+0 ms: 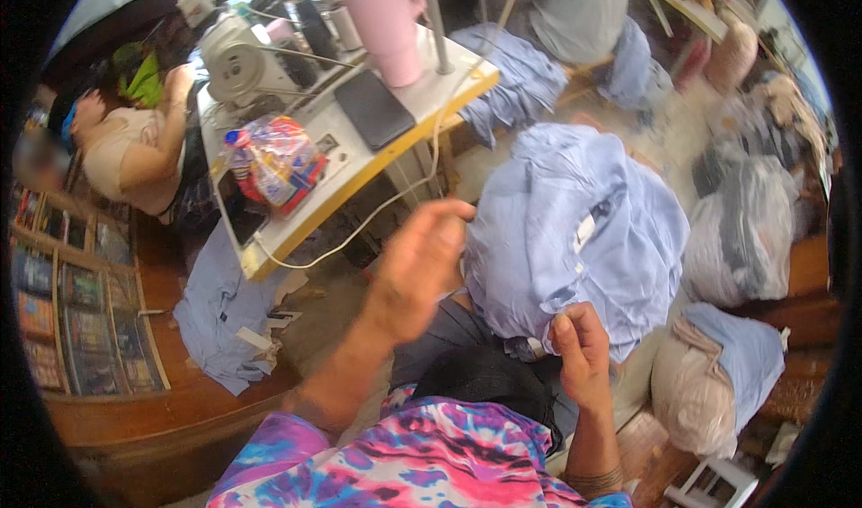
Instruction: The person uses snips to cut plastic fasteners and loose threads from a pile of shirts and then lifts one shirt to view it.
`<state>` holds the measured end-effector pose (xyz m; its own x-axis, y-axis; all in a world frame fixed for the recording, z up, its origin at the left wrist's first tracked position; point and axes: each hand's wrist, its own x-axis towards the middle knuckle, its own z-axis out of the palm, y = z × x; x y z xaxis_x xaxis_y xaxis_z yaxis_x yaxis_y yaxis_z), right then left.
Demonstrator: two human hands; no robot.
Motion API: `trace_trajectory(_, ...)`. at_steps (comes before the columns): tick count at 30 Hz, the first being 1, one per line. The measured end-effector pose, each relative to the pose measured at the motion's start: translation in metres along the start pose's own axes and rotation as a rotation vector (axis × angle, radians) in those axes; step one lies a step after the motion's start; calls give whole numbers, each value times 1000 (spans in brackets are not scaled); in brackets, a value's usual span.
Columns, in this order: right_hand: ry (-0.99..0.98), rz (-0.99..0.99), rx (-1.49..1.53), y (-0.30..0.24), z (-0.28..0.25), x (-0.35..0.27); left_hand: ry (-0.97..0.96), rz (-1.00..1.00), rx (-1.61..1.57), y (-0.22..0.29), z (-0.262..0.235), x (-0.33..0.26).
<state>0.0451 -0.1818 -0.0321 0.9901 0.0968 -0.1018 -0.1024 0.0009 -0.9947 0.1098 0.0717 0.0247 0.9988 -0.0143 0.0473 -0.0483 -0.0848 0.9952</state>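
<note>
A large bundle of light blue cloth, apparently garments, lies heaped in front of me over my lap. My right hand is closed, pinching an edge of the cloth between thumb and fingers at the near side of the heap. A small white tag shows on the cloth, with a dark spot beside it. My left hand is raised at the heap's left side, blurred by motion. Something small and dark shows at its fingertips; I cannot tell whether it is held.
On the left, a white table with a yellowish edge carries a sewing machine, a pink tumbler, a dark flat case and a colourful plastic packet. A white cable hangs off it. Filled plastic bags stand right. Another person sits far left.
</note>
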Motion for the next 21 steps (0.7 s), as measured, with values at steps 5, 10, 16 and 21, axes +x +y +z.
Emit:
trace_trajectory(5, 53, -125, -253, 1, 17, 13, 448, 198, 962, -11, -103, 26)
trace_trajectory(10, 92, -210, -318, -1, 14, 13, 439, 20, 1284, -19, -109, 64)
trace_trajectory(16, 132, -146, -128, 18, 7, 2, 333, -26, 1576, -20, -104, 78)
trace_trajectory(21, 192, -30, 131, 3, 3, -7, 449, 159, 1771, -41, -110, 96)
